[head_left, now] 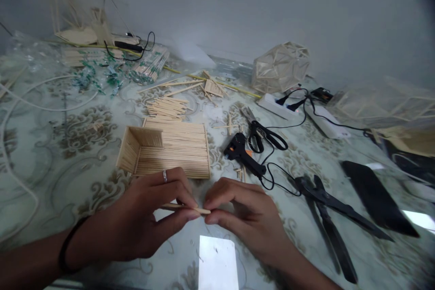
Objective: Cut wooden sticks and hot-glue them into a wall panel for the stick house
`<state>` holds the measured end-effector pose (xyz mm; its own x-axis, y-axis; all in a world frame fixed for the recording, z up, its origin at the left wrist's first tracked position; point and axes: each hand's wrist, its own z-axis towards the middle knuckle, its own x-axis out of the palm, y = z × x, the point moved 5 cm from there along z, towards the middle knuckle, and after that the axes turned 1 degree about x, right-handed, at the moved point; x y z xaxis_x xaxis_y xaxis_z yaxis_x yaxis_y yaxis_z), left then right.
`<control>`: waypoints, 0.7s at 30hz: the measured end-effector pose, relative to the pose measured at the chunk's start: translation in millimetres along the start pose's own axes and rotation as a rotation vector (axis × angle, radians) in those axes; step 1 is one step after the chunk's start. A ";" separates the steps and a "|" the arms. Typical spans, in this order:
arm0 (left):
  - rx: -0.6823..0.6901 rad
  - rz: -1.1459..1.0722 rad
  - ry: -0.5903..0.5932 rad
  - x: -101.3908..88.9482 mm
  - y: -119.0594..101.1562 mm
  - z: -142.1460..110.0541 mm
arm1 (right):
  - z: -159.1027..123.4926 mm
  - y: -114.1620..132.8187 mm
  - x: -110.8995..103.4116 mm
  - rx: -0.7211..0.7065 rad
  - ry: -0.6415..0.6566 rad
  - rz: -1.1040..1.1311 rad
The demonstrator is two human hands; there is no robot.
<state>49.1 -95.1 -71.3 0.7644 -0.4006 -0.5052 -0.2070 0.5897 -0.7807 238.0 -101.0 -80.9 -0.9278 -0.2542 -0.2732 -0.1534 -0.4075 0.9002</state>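
Observation:
My left hand pinches a thin wooden stick between thumb and fingertips. At the stick's right end, my right hand closes its thumb and forefinger; the fingers partly hide how much they grip. Just beyond my hands lies a small stick-built panel with low walls raised at its left corner. A pile of loose wooden sticks rests behind it. To the right of the panel are a black glue gun and black-handled scissors.
Large black-handled cutters and a dark phone-like slab lie at right. A power strip with cords sits behind. Farther back are a stick-framed polyhedron and packaged sticks. A white cable curves along the left.

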 end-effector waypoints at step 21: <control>0.059 0.027 -0.013 0.1 3.5 0.4 | -2.1 5.6 -4.9 -0.089 -0.050 -0.013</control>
<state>48.7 -92.8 -74.0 0.7668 -0.3751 -0.5209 -0.1919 0.6404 -0.7437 242.5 -103.8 -75.2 -0.9420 -0.2057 -0.2652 -0.1366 -0.4870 0.8627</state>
